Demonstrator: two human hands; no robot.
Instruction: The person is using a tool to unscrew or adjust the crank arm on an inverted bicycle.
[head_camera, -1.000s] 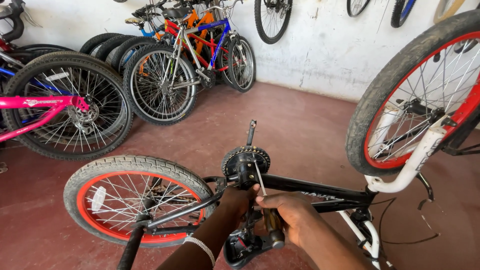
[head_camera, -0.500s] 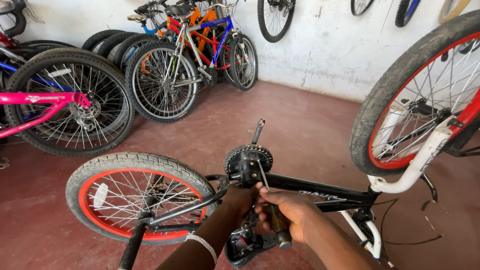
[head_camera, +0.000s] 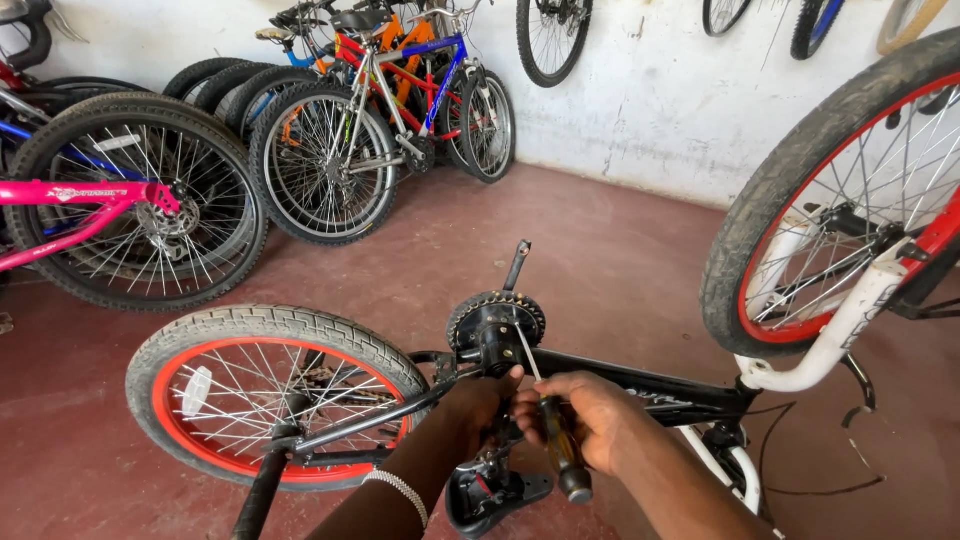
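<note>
Screwdriver (head_camera: 553, 425) gripped over an upturned black bicycle (head_camera: 640, 392).
Right hand (head_camera: 585, 418) clamped its handle (tip toward eleven o'clock, at the crank hub (head_camera: 496, 330)); left hand (head_camera: 478, 400) fingers curled on the frame.

Screwdriver (head_camera: 545, 415): thin metal shaft, dark amber handle, tilted, tip at crank hub (head_camera: 497, 325) of upturned black bike frame (head_camera: 640, 385); tip contact probably, partly hidden.

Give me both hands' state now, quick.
Left hand: fingers curled on the black bike frame beside the crank; grip cannot be told.
Right hand: closed on the screwdriver.
</note>
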